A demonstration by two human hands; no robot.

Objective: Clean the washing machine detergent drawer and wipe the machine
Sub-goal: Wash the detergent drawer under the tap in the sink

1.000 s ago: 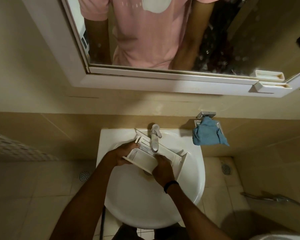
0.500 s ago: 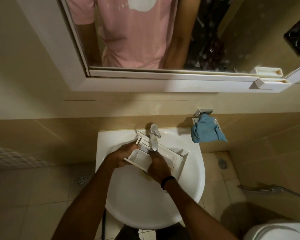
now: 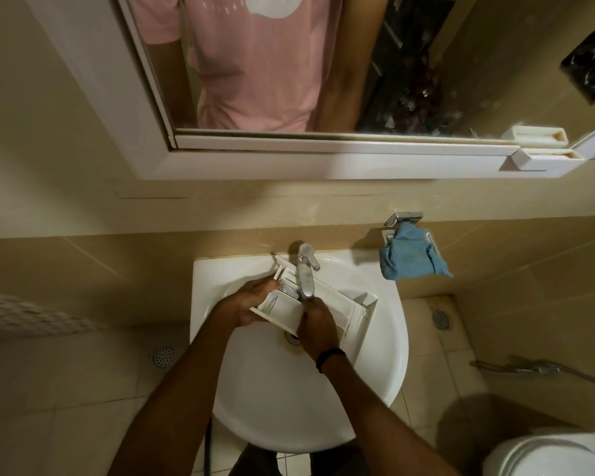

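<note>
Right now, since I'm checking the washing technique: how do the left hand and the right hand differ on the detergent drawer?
The left hand grips the left end of the detergent drawer from the side; the right hand sits at its near wall, under the tap. The left hand's hold is plain; whether the right hand grips or rubs is hidden. The right wrist wears a dark band; the left wrist is bare. Both meet the drawer over the sink.

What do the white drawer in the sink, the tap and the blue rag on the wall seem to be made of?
Detergent drawer: thin-walled white moulded plastic, dull finish. Tap: metal, probably chrome-plated, given its bright mirror-like sheen. Cloth: soft woven or terry fabric, since it droops in folds; fibre unclear.
</note>
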